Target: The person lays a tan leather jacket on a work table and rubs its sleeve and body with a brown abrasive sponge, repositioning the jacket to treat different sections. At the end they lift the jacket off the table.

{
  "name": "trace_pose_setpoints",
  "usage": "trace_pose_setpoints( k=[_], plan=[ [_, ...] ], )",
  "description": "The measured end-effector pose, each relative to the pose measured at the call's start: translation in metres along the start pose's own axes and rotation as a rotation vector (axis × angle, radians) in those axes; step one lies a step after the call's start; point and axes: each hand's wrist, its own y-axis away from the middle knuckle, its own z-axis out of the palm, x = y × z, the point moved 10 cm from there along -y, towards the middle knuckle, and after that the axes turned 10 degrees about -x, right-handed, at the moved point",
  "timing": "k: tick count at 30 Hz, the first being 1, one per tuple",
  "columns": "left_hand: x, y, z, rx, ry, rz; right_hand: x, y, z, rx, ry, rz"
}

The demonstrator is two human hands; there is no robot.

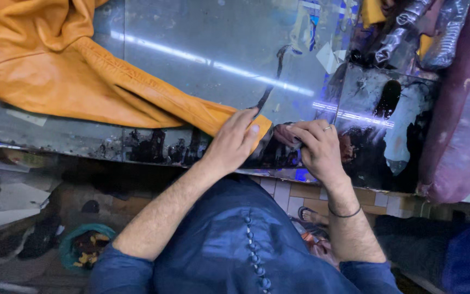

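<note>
— What do we have at the left end of the worktable (202,60)?

— Our orange leather jacket (44,65) is heaped there, its sleeve (159,100) running along to the near edge.

— And our hands?

— Our left hand (234,142) lies flat with its fingers spread, pressing the sleeve's cuff down at the near edge. Just beside it, our right hand (315,146) is curled shut around a small dark cloth (285,134), touching the stained surface.

— Further right?

— A maroon roll (458,120) at the right end.
</note>
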Motion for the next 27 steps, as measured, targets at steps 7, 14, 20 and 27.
trace_pose_setpoints(
  k=[7,14,20,27],
  plan=[
    [-0.067,0.004,0.032,-0.257,0.262,-0.452,0.004,0.015,-0.008,0.137,-0.176,0.036],
    [-0.101,0.041,0.078,-0.468,1.017,-0.633,-0.076,-0.006,0.042,-0.133,-0.014,-0.328],
    [-0.108,0.059,0.078,-0.417,1.075,-0.556,-0.059,-0.024,0.032,-0.094,0.165,-0.088],
    [-0.099,0.062,0.072,-0.431,1.017,-0.618,-0.06,-0.019,0.048,-0.17,0.167,-0.016]
  ],
)
